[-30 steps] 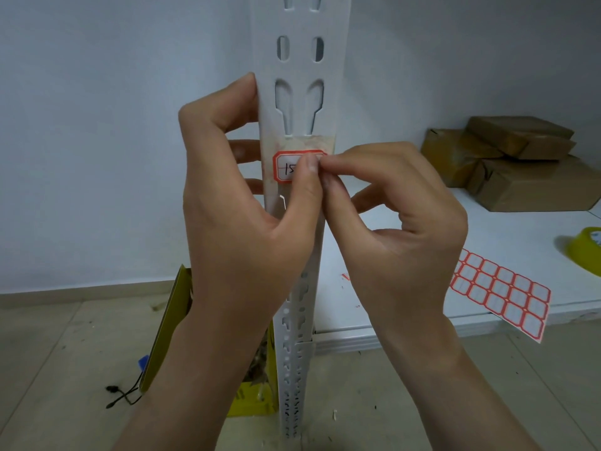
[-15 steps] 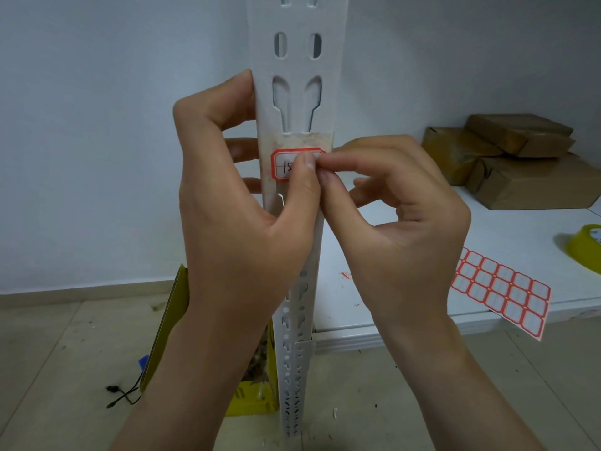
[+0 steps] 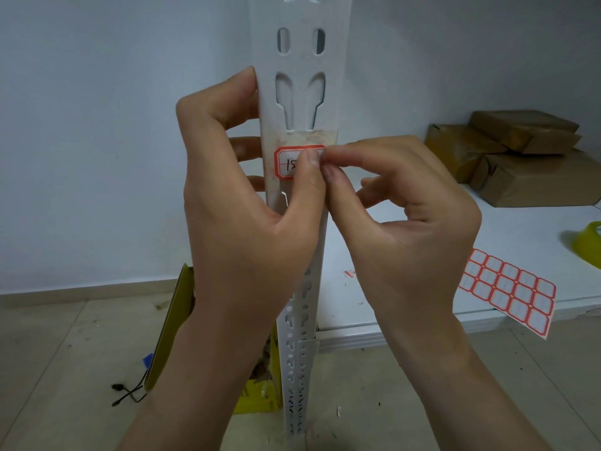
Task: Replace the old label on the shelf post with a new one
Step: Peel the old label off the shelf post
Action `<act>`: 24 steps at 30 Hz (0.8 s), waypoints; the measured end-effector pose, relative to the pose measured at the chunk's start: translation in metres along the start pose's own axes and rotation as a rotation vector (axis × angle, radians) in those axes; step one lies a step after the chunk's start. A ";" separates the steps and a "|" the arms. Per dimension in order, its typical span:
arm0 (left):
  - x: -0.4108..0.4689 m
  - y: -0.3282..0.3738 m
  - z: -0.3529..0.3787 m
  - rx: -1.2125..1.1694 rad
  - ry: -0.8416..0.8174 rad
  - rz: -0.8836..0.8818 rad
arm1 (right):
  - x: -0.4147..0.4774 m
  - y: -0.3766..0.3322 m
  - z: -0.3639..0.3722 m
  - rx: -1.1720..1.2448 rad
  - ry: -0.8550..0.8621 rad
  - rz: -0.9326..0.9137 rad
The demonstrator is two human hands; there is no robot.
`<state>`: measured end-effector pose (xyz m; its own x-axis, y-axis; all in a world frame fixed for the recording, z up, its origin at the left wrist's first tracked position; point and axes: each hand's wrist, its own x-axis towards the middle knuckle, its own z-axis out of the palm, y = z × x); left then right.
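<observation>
A white slotted shelf post rises through the middle of the view. A red-bordered label with handwritten "15" sticks on it, over yellowish tape residue. My left hand wraps the post, fingers behind it, thumb pressed on the label's right part. My right hand pinches at the label's right edge with thumb and forefinger, touching my left thumb. The label's right half is hidden by the fingertips. A sheet of blank red-bordered labels hangs over the shelf's front edge on the right.
A white shelf board runs rightward from the post. Brown wrapped parcels are stacked at its back. A yellow tape roll sits at the far right. A yellow carton and a black cord lie on the floor.
Both hands stay at the label with only small shifts. My right fingers have curled a little more at the label's right edge. The label remains stuck to the post.
</observation>
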<state>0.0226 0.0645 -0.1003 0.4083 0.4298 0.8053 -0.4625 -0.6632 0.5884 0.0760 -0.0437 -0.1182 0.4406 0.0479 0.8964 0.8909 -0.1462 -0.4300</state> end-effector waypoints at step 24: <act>-0.007 -0.017 0.009 0.141 0.026 -0.053 | 0.010 -0.011 -0.003 -0.023 -0.031 0.091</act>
<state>0.0349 0.0668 -0.1161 0.4076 0.4810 0.7762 -0.3248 -0.7181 0.6155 0.0707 -0.0445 -0.1043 0.5229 0.0638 0.8500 0.8446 -0.1738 -0.5065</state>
